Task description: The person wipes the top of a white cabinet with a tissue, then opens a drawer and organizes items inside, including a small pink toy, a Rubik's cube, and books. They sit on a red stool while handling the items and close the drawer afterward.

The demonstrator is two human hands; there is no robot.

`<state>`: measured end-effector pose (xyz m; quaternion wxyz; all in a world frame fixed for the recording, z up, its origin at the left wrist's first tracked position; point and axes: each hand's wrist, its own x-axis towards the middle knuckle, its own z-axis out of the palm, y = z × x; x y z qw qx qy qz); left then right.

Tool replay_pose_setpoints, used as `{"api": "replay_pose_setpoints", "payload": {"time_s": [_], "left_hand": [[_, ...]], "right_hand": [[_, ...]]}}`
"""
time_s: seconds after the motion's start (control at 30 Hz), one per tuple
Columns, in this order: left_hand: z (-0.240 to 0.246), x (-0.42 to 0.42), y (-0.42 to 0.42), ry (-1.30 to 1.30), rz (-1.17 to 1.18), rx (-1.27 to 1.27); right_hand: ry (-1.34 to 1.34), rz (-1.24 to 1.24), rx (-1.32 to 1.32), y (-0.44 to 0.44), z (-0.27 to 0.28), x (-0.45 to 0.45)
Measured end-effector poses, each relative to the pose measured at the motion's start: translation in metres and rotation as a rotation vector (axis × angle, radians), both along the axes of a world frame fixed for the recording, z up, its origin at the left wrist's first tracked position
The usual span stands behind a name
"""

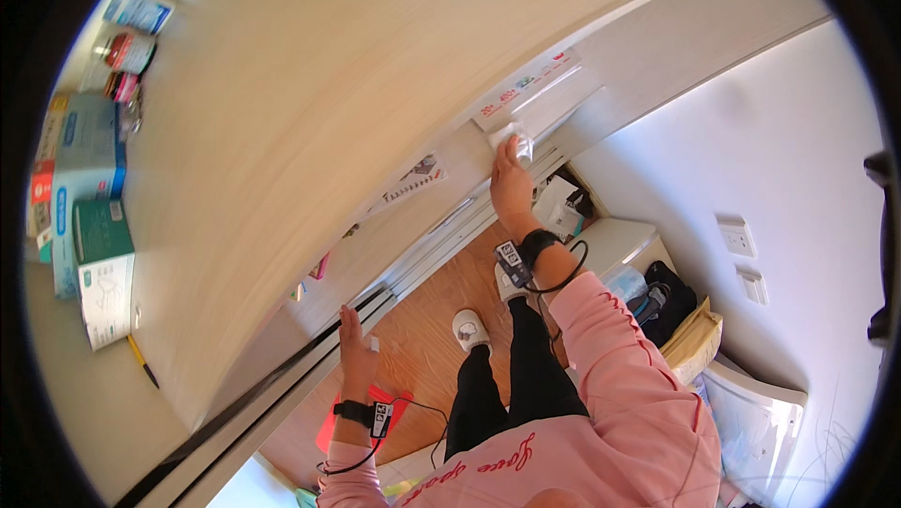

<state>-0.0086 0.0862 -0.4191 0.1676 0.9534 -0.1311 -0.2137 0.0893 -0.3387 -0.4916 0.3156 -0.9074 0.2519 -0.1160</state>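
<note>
My right hand (512,184) reaches into the low shelf space and presses its fingers on a crumpled white tissue or thin wrapper (501,133). Beside it on the shelf board lies a printed sheet (524,89) with red print. My left hand (357,349) is raised at the edge of the sliding door track (380,297), fingers straight and close together. Something small and white (374,344) shows by its thumb; whether it is held is unclear. Each wrist wears a black strap with a small cabled device.
A pale wood panel (317,85) fills the upper view. Boxes (105,240) and bottles (134,54) stand on the left shelf. On the right are a white cabinet (612,237), a black bag (669,304), a padded envelope (693,342) and wall sockets (735,237). A red object (380,402) lies below.
</note>
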Motion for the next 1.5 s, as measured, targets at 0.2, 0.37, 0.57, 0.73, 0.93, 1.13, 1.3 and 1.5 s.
{"api": "replay_pose_setpoints", "payload": {"time_s": [0.2, 0.37, 0.57, 0.73, 0.93, 1.13, 1.3, 1.5], "left_hand": [[0.009, -0.036, 0.032, -0.025, 0.066, -0.132], [0.008, -0.065, 0.058, 0.034, 0.152, -0.111], [0.004, -0.099, 0.092, 0.035, 0.182, -0.039], [0.005, -0.13, 0.113, 0.047, 0.272, -0.061], [0.001, -0.153, 0.133, 0.083, 0.291, -0.04], [0.001, -0.177, 0.154, 0.074, 0.28, -0.028], [-0.007, -0.192, 0.179, 0.077, 0.284, -0.034], [-0.017, -0.193, 0.189, 0.086, 0.243, -0.051]], "right_hand": [[-0.126, 0.068, 0.081, 0.088, -0.008, -0.017], [-0.112, 0.126, 0.115, 0.148, -0.014, -0.028], [-0.101, 0.245, 0.141, 0.22, -0.018, -0.037], [-0.091, 0.337, 0.159, 0.277, -0.023, -0.044], [-0.101, 0.545, 0.207, 0.343, -0.033, -0.045], [-0.068, 0.863, 0.231, 0.403, -0.036, -0.032], [-0.083, 0.986, 0.282, 0.43, -0.034, -0.017], [-0.077, 1.018, 0.321, 0.429, -0.038, -0.014]]}}
